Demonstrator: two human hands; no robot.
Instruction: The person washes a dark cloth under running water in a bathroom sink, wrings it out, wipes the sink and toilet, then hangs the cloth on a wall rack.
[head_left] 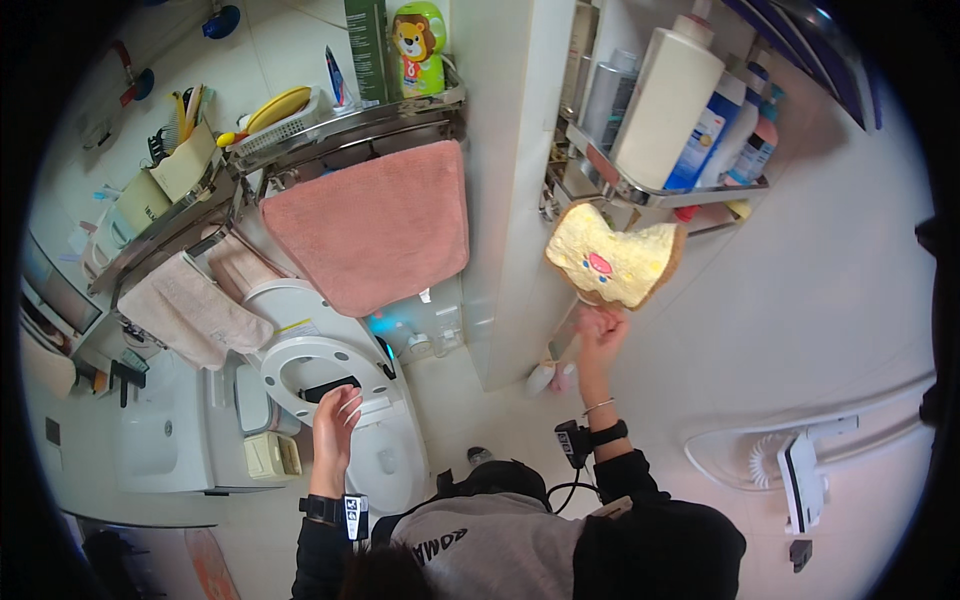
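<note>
Right hand (600, 325), just right of the middle of the frame, is raised up w/ fingers pinching the bottom edge of a yellow, toast-shaped sponge (615, 262). The sponge has a brown rim and a small pink spot on it. It sits right under a metal shelf (650, 195) full of bottles, upper right, incl. a big white pump bottle (668, 100).

Left hand (335, 425), lower left of middle, has fingers straight and close together, holding nothing. It hovers over the toilet (385, 470), by the lifted white seat (315, 365).

A pink towel (375, 225) hangs from a rack (340, 130) at top middle. A white sink (150, 445) is at lower left.
</note>
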